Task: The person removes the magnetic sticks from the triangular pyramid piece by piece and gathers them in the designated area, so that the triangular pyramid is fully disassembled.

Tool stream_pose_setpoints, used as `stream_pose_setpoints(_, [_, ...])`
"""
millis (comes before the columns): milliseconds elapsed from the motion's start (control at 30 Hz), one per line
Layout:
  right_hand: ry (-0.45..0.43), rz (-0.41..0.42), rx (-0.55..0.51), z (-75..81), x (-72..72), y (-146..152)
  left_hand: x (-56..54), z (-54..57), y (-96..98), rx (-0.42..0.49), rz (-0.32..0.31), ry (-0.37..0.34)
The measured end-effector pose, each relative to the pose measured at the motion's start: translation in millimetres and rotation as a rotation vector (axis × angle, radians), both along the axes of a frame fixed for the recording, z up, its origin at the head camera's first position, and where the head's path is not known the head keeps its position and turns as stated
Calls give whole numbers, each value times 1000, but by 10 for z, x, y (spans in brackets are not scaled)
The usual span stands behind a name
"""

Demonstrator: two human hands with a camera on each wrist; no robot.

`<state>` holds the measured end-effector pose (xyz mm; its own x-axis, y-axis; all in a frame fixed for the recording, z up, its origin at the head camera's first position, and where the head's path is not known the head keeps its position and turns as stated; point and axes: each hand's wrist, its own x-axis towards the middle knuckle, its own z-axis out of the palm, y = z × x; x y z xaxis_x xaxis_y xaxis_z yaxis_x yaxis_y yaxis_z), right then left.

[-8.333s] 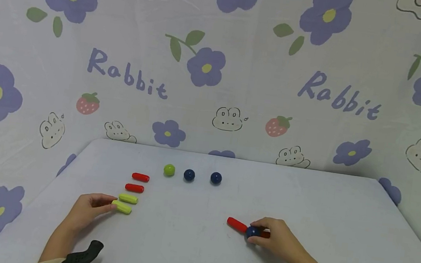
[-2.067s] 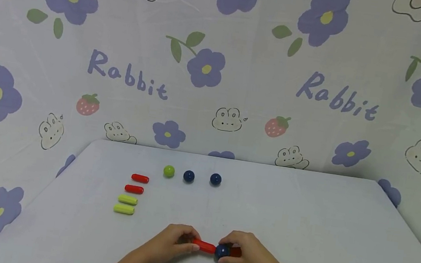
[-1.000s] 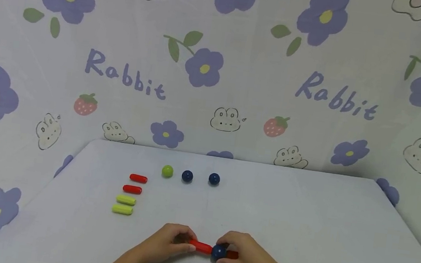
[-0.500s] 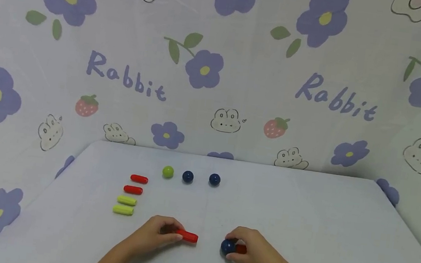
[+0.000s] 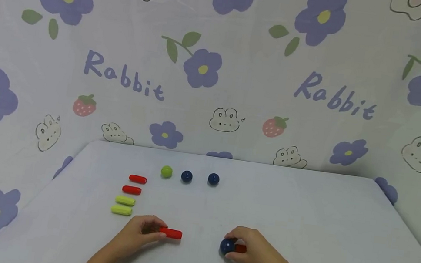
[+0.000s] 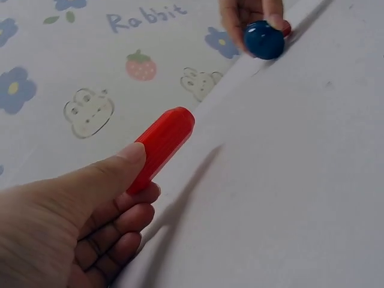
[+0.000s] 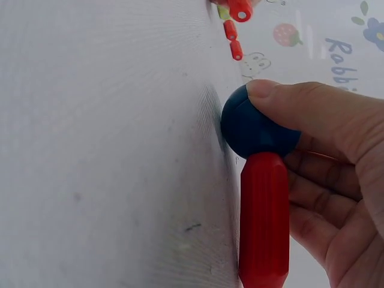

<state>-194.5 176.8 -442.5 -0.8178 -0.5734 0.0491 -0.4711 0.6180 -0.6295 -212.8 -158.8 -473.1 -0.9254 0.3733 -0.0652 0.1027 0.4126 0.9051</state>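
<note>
In the head view, my left hand (image 5: 134, 236) pinches a red stick (image 5: 173, 233) near one end, the other end pointing right. Thumb and fingers grip this red stick (image 6: 165, 141) just above the table in the left wrist view. To the right, my right hand (image 5: 259, 251) holds a dark blue ball (image 5: 227, 246) between thumb and fingers. A second red stick (image 7: 264, 216) meets the blue ball (image 7: 255, 129) in the right wrist view and runs back beside the palm; the head view shows only a bit of it. A gap separates ball and left-hand stick.
On the white table (image 5: 303, 213), two red sticks (image 5: 131, 190) and two yellow-green sticks (image 5: 122, 210) lie in a column at left. A green ball (image 5: 166, 171) and two dark blue balls (image 5: 214, 179) sit farther back. A patterned cloth (image 5: 232, 86) hangs behind.
My left hand left the yellow-green sticks and took the red stick at the blue ball's left side. That stick has come away from the ball and moved left; my right hand kept the ball.
</note>
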Motion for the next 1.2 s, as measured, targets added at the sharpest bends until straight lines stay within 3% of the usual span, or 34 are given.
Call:
stream_pose_setpoints(200, [-5, 1, -15, -3, 7, -1, 41, -14, -331, 21, 138, 16])
stream_pose_setpoints(500, [6, -2, -17, -4, 8, 10, 57, -34, -861, -63, 391, 28])
stream_pose_setpoints(800, [7, -1, -23, -16, 2, 8, 81, -13, -1089, -96, 432, 67])
stream_pose_setpoints(1200, [4, -3, -17, -23, -2, -2, 64, -52, -1121, -185, 430, 75])
